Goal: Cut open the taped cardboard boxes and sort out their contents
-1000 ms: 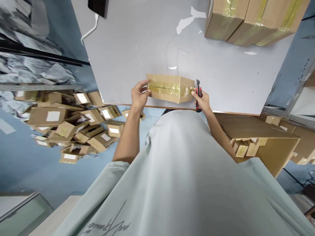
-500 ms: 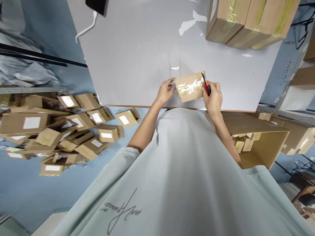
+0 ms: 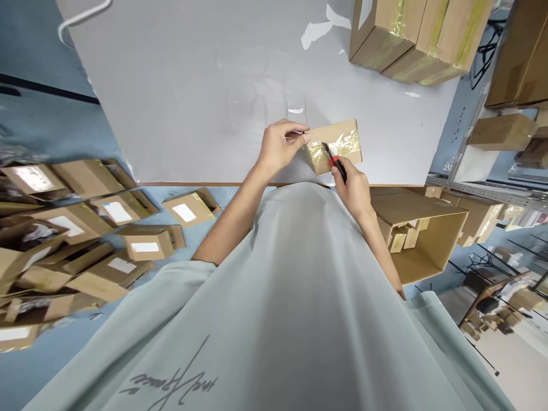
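Observation:
A small cardboard box [image 3: 349, 127] with shiny yellowish tape across its face is at the front edge of the grey table [image 3: 192, 114]. My left hand [image 3: 278, 145] grips the box by its left end, thumb on the near face and fingers at the upper corner. Closed in my right hand [image 3: 354, 185] is a red and black utility knife [image 3: 339, 166]. Its dark blade points up and left over the taped face. I cannot tell whether the blade tip touches the tape.
Larger taped boxes [image 3: 411, 45] stand at the table's back right, near torn white paper scraps [image 3: 319, 31]. Opened cartons [image 3: 148, 242] lie heaped on the floor at left. A big open carton [image 3: 449, 245] holding small boxes stands at right. A white cable [image 3: 85, 16] lies top left.
My right hand has let go of the box's right side and swung the knife left over the tape. My left hand has closed on the box's left end. The view has shifted.

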### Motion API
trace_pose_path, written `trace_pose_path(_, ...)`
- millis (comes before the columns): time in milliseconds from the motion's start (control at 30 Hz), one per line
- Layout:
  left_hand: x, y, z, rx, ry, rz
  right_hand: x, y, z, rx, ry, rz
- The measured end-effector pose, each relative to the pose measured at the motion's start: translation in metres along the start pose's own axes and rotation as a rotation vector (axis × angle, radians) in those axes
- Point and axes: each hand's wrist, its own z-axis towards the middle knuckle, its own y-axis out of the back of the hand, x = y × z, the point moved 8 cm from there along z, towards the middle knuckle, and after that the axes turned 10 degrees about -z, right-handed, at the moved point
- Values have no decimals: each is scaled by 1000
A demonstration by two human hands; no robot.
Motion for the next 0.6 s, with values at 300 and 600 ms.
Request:
trace_pose_path(300, -7, -3, 2, 18, -13, -58, 37, -7, 9, 88, -32, -126)
trace_pose_path(600, -3, -7, 3, -7, -18, -58, 58, -2, 7, 220, -134, -345)
